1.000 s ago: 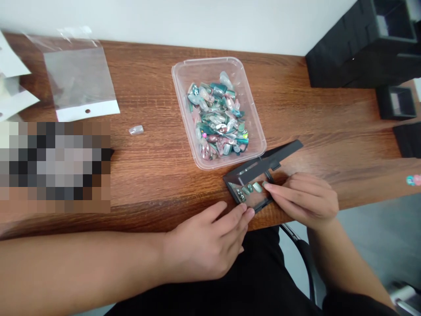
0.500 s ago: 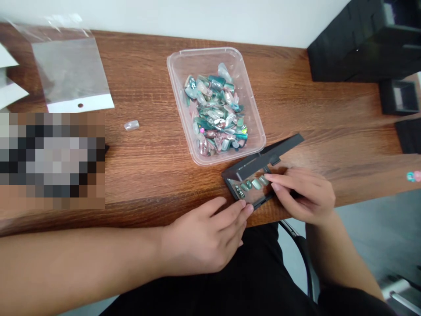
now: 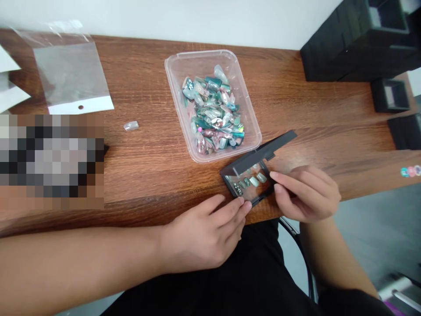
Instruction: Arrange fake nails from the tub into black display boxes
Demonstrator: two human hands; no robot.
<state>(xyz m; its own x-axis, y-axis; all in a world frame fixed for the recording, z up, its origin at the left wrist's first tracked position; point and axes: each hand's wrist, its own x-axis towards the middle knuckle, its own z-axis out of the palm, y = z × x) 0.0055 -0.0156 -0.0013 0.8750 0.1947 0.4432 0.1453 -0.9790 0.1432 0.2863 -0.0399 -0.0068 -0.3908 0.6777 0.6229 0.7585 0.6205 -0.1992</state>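
Right hand (image 3: 309, 193): thumb and index tips slightly apart, small gap between them, at the right rim of a black, rectangular, lidded plastic case (image 3: 255, 158). Other fingers curled toward the palm. Left hand (image 3: 204, 235): foremost fingertips laid against the near rim of the case, toward its left corner; thumb spread away from them.

Case lies just inside the near edge of the brown wood-grain surface (image 3: 148, 171), between the hands. Lid raised at the far side, tilted over the interior. Inside, a slanting row of glossy green and pale artificial nails (image 3: 247, 181): palest end just beside the right index tip, dark, white-patterned end near the left fingertips.

Far side: a clear, rectangular, open plastic tub (image 3: 200, 66), its near right corner close behind the lid; contact cannot be told. Room: wood extends from the tub leftward to one loose translucent nail (image 3: 130, 126), and rightward toward the far right corner of the surface.

Counts: case 1; nails in the row 5, more partly hidden under the lid; tub 1, its heaped mixed nails too overlapped to count. Toward the far left corner, 1 clear plastic bag with a white punched strip (image 3: 69, 70). Toward the far right corner, 1 large black drawer unit (image 3: 329, 57); right of it, 2 smaller black boxes (image 3: 378, 96). Near the right end of the near edge, 3 small coloured round pieces (image 3: 411, 171).
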